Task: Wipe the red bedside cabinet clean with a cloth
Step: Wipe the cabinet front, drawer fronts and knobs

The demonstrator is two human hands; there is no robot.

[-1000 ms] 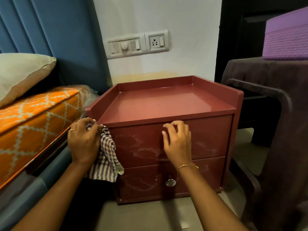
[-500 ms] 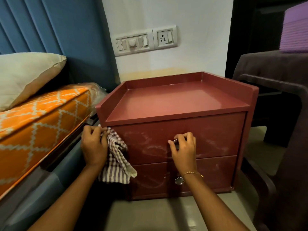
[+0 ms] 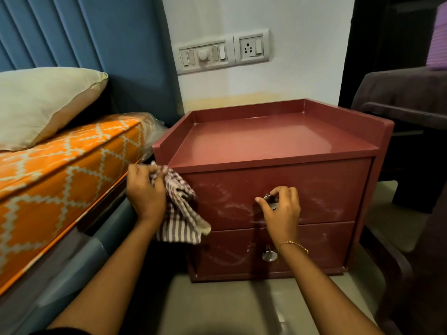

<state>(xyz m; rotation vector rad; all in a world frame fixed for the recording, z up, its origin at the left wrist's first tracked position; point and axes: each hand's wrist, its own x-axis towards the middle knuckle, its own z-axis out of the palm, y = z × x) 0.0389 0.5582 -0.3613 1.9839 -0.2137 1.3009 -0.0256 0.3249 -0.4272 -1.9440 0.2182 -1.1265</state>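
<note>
The bed (image 3: 60, 180) fills the left side, its orange patterned mattress edge running toward the wall, with a cream pillow (image 3: 41, 102) lying on top near the blue headboard (image 3: 92, 39). Just beside the bed, on the floor against the white wall, stands the red cabinet (image 3: 271, 141), its tray-like top bordered by a low rim on three sides. Its two drawer fronts carry pale swirled smears. To the right, a dark chair (image 3: 408, 97) stands near the cabinet. On the wall above the cabinet sits a switch panel (image 3: 223, 54) with a socket.

The striped cloth (image 3: 180, 213) hangs at the cabinet's front left corner, touching the upper drawer's left edge. The left hand (image 3: 145, 192) grips the cloth's bunched top, fingers curled round it, at that corner. The right hand (image 3: 281, 211) has its fingers and thumb curled round the upper knob (image 3: 270, 201), mid-front of the top drawer. A thin bracelet (image 3: 294, 245) circles the right wrist. The lower knob (image 3: 269, 255) shows just left of that wrist.
</note>
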